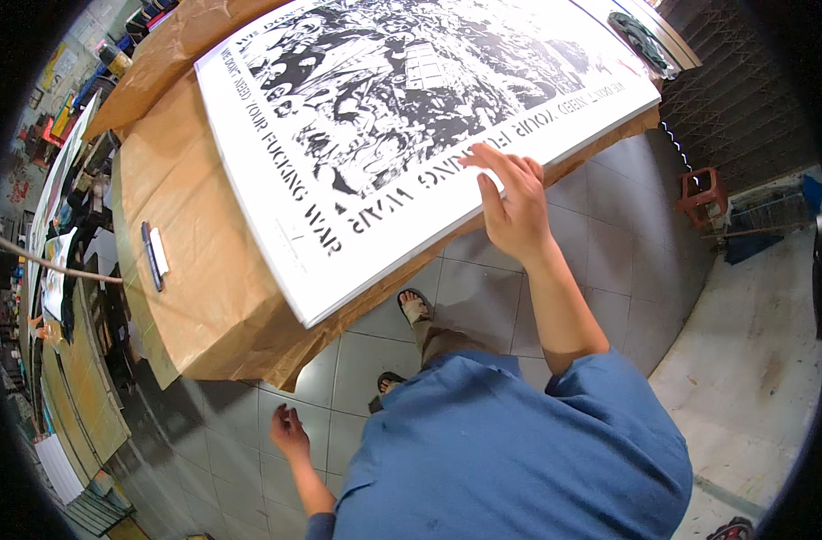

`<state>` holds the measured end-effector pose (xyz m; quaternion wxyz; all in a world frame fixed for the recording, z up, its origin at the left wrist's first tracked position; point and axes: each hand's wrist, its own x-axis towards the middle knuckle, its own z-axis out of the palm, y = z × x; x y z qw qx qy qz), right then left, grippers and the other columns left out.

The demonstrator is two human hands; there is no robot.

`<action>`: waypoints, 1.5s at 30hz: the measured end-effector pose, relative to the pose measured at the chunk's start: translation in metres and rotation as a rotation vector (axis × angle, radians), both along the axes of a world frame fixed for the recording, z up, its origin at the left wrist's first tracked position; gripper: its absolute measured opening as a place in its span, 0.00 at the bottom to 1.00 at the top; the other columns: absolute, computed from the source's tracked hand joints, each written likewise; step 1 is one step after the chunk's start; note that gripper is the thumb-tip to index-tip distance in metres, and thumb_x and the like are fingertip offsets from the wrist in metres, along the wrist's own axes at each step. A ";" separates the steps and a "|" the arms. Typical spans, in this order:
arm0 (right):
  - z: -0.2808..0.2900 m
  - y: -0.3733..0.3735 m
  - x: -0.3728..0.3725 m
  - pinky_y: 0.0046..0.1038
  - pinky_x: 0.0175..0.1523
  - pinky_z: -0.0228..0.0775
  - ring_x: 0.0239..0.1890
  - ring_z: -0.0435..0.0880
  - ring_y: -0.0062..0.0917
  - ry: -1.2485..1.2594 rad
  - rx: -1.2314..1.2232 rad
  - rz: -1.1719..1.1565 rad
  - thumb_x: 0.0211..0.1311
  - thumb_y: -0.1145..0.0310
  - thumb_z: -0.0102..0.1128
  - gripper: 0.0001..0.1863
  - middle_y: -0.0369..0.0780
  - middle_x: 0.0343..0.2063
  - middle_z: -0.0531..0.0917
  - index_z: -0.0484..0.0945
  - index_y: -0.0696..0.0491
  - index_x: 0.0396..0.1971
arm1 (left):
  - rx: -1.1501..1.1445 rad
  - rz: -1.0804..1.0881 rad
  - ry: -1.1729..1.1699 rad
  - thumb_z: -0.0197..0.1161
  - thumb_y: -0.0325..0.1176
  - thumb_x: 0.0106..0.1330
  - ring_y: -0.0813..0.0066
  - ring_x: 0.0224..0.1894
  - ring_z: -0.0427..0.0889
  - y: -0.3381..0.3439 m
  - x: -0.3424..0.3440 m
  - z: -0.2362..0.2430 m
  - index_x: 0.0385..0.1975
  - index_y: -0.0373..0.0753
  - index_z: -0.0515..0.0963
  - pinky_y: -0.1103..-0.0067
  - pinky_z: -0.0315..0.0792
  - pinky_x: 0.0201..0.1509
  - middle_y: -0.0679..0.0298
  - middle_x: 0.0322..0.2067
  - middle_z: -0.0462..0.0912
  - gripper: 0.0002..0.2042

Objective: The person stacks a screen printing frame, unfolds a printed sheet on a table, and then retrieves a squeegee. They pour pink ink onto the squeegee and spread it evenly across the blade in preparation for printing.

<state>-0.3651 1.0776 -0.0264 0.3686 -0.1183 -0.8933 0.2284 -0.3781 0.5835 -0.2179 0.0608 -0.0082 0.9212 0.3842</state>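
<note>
A stack of large white posters (267, 207) with black printed artwork and lettering lies on a table covered in brown paper (181, 297). Over the near edge of the top sheet is my right hand (517, 202), its index finger stretched out and the thumb apart from it. The other fingers bend loosely, and nothing shows between them. Whether the fingertips touch the print, I cannot tell. My left hand (289, 432) hangs low above the floor, away from the table, with loosely curled fingers and nothing seen in it.
A dark pen (151, 256) and a white pen (160, 251) lie on the brown paper left of the posters. A dark round object (640, 40) sits beyond the stack's right end. A reddish stool (702, 196) stands on the tiled floor at right. Cluttered shelves line the left.
</note>
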 end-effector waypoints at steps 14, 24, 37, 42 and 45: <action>-0.004 0.092 -0.036 0.49 0.58 0.36 0.47 0.69 0.26 -0.494 0.127 0.142 0.46 0.79 0.47 0.21 0.34 0.30 0.79 0.71 0.47 0.43 | 0.061 -0.167 -0.051 0.55 0.24 0.55 0.76 0.25 0.77 0.129 -0.048 0.021 0.37 0.30 0.73 0.82 0.68 0.27 0.58 0.27 0.79 0.10; -0.008 0.091 -0.025 0.38 0.54 0.46 0.38 0.73 0.27 -0.309 -0.023 0.123 0.46 0.82 0.47 0.16 0.36 0.27 0.80 0.74 0.49 0.35 | 0.128 -0.128 0.100 0.58 0.21 0.54 0.72 0.33 0.78 0.127 -0.063 -0.010 0.38 0.27 0.67 0.80 0.72 0.36 0.54 0.32 0.77 0.12; 0.001 -0.021 -0.053 0.19 0.16 0.57 0.10 0.68 0.20 0.013 -0.446 0.604 0.40 0.71 0.67 0.07 0.35 0.08 0.70 0.77 0.53 0.18 | -0.023 -0.308 0.127 0.55 0.15 0.43 0.74 0.22 0.77 0.116 -0.049 -0.005 0.28 0.30 0.73 0.80 0.71 0.25 0.60 0.22 0.79 0.10; 0.011 -0.066 -0.074 0.22 0.15 0.51 0.09 0.63 0.22 0.015 -0.454 0.904 0.40 0.72 0.65 0.08 0.34 0.08 0.67 0.76 0.56 0.23 | 0.165 0.209 -0.121 0.58 0.20 0.47 0.74 0.22 0.77 0.093 -0.015 0.004 0.28 0.31 0.77 0.80 0.70 0.25 0.58 0.24 0.79 0.07; 0.018 -0.109 -0.082 0.23 0.19 0.60 0.13 0.70 0.25 -0.097 -0.401 0.992 0.42 0.80 0.59 0.09 0.38 0.13 0.72 0.76 0.58 0.28 | 0.081 0.486 -0.371 0.60 0.30 0.52 0.74 0.25 0.77 0.053 0.037 -0.005 0.29 0.34 0.79 0.79 0.71 0.30 0.58 0.25 0.80 0.08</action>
